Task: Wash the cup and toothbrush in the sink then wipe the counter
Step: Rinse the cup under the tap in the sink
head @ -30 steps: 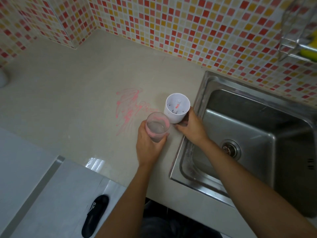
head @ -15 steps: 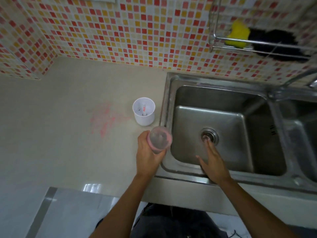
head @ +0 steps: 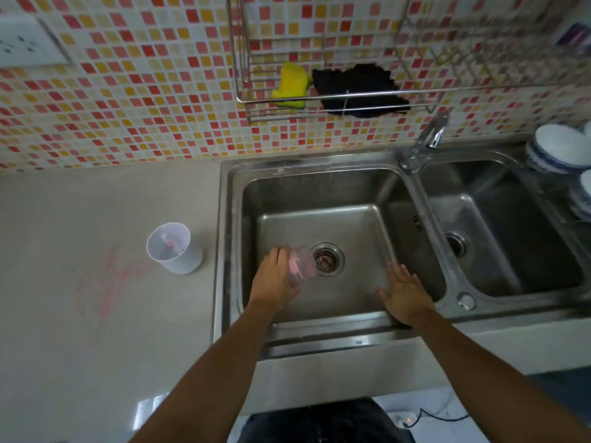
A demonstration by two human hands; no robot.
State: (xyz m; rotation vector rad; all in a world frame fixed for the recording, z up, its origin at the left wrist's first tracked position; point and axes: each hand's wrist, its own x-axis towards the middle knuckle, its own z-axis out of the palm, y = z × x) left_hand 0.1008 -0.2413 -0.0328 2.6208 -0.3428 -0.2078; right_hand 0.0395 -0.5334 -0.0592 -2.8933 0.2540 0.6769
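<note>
My left hand (head: 275, 279) grips a clear glass cup (head: 302, 263) with pink residue inside, tipped on its side low in the left basin of the steel sink (head: 319, 183), just left of the drain (head: 327, 259). My right hand (head: 404, 294) hovers open, palm down, over the basin's right side and holds nothing. A white plastic cup (head: 174, 247) stands upright on the beige counter (head: 96, 199) left of the sink, with something pink inside. A pink smear (head: 102, 279) marks the counter beside it. No toothbrush is clearly visible.
A faucet (head: 428, 139) rises between the two basins. A wire rack (head: 319, 100) on the tiled wall holds a yellow sponge (head: 291, 84) and a black cloth (head: 358, 91). White bowls (head: 559, 148) are stacked at the far right. A wall socket (head: 25, 43) sits top left.
My left hand carried the glass cup from the counter edge down into the left basin and tipped it. My right hand let go of the white cup and moved over the basin.
</note>
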